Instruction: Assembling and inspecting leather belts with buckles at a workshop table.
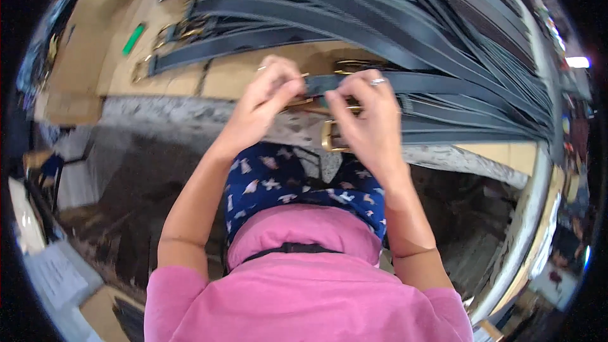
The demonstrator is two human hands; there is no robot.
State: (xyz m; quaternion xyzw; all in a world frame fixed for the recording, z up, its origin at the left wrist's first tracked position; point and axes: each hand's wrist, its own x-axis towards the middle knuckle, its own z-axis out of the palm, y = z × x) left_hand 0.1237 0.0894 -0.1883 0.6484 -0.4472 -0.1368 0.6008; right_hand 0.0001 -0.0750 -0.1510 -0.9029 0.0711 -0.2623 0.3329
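Between my two hands lies the end of a dark grey-blue belt [321,85] with gold-coloured metal showing at its left tip. My left hand [266,98] is closed at that metal end, thumb and fingers pinched together. On the belt's strap, just to the right, my right hand [367,111] pinches with thumb and forefinger; it wears a ring. Both hands are slightly blurred, and the fingertips partly hide what they grip. Below the right hand, a gold buckle [328,136] sits on the end of another belt, close to the table's front edge.
A thick pile of dark belts [354,16] covers the far side and right of the table, with gold buckles [190,28] clustered at the far left. A green stick-like object [133,38] rests on the brown cardboard [82,57]. The pale table edge [171,111] runs before me.
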